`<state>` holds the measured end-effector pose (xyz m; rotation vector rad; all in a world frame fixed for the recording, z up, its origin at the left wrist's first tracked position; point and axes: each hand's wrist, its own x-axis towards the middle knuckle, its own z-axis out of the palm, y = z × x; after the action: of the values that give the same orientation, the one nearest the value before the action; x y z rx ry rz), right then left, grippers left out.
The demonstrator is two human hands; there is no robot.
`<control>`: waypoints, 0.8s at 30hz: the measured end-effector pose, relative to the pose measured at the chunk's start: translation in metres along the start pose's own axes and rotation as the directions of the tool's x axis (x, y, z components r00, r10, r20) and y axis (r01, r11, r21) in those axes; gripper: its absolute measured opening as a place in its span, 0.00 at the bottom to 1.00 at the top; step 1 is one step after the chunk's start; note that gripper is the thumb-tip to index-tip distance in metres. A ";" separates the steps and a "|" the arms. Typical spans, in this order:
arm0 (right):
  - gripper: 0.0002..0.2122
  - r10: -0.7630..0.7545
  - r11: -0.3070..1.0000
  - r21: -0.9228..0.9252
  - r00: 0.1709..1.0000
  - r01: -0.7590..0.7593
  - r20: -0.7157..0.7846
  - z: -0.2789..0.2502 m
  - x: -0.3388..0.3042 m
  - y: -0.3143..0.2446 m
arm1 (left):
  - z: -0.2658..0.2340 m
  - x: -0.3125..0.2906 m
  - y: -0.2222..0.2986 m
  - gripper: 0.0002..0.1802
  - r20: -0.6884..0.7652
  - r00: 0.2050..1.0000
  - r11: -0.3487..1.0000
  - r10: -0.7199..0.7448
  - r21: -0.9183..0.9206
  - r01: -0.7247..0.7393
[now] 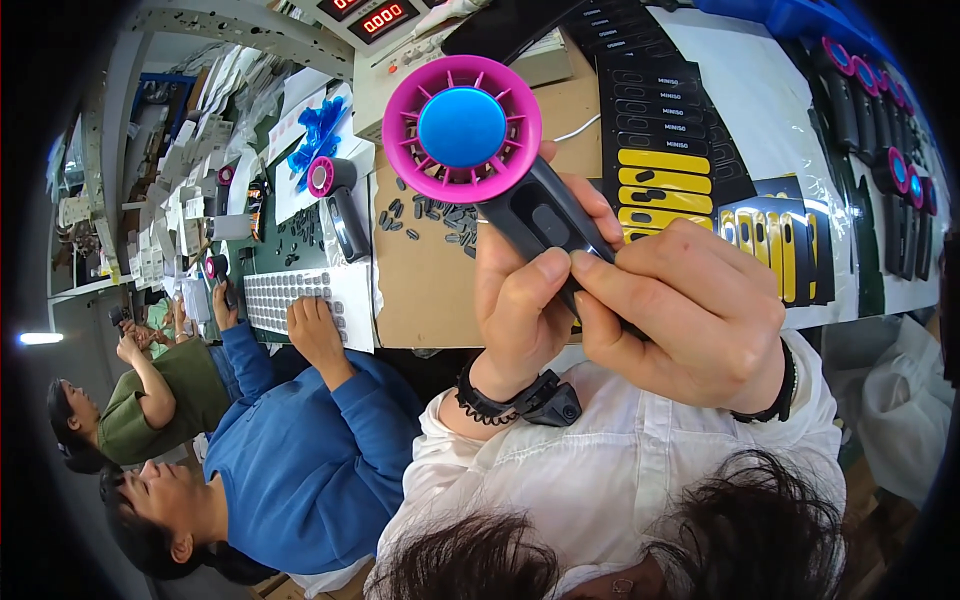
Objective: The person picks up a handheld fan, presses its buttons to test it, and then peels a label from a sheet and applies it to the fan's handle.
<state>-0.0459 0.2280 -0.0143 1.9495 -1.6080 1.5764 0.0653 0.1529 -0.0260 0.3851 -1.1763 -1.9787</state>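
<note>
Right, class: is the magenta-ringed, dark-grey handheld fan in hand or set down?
In hand: the left hand grips the fan by its handle; right hand touching.

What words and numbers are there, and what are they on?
I won't copy them out.
Red glowing digits: white boxy meter.
White lettering: flat black sheets.
Orange and black packet: too small to read.
Pink, blue and grey handheld fan: none visible.

an assembly workshop: co-workers sit in a row along a long worktop bearing many matching hand fans, scattered small black parts, black-and-yellow sheets and a red-digit meter.
</note>
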 end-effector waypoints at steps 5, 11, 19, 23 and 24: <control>0.11 0.024 1.000 0.001 1.000 -0.024 -0.019 0.003 0.000 -0.003 | 0.000 -0.001 0.001 0.36 -0.017 1.000 1.000 -0.011 0.024 0.011; 0.10 0.000 1.000 -0.008 0.999 0.000 -0.043 0.005 -0.002 -0.002 | 0.000 0.001 0.001 0.36 -0.002 1.000 1.000 -0.007 0.019 0.007; 0.10 -0.019 1.000 -0.020 0.997 0.018 -0.077 0.009 -0.003 -0.002 | 0.003 -0.001 0.001 0.37 -0.015 1.000 1.000 0.021 0.024 -0.020; 0.09 -0.054 0.998 -0.043 0.996 0.051 -0.076 0.009 -0.003 -0.001 | 0.006 -0.002 0.003 0.37 -0.050 0.998 1.000 0.027 0.007 -0.027; 0.09 -0.049 0.998 -0.042 0.997 0.046 -0.065 0.008 -0.003 -0.001 | 0.005 -0.002 0.003 0.37 -0.051 0.998 1.000 0.028 0.007 -0.027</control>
<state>-0.0399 0.2245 -0.0194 1.8799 -1.5445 1.5608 0.0650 0.1567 -0.0213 0.4184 -1.1505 -1.9306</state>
